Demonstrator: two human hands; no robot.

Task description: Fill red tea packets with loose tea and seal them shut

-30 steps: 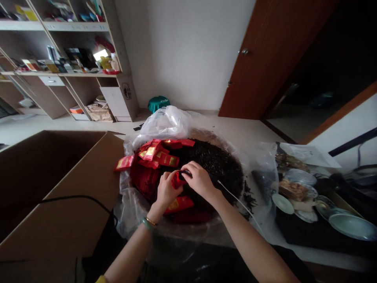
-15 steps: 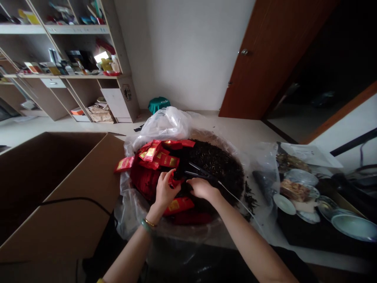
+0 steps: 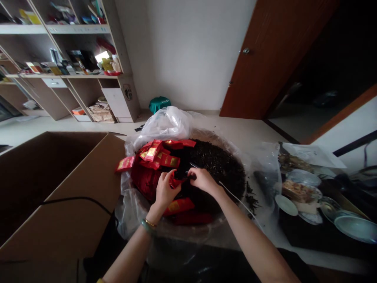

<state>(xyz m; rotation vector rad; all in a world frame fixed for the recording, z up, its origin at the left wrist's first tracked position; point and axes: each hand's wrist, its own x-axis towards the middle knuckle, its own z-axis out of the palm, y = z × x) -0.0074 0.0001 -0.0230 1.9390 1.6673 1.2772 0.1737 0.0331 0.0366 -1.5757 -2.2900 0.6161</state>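
Red packets [image 3: 170, 160], teal bundle [image 3: 159, 104] — lettering illegible

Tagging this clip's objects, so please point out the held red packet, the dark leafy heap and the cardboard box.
Held red packet [image 3: 174, 183]: head view, its visible red side.
Dark leafy heap [image 3: 219, 161]: head view, its exposed surface.
Cardboard box [image 3: 94, 177]: head view, its outer side wall.

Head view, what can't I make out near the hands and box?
All in the head view:
Held red packet: partly hidden by the left hand.
Right hand: fingertip contact too dark and small to tell.
Piled red packets: print too small to read.
Cardboard box: cut off by left edge; inside lost in shadow.
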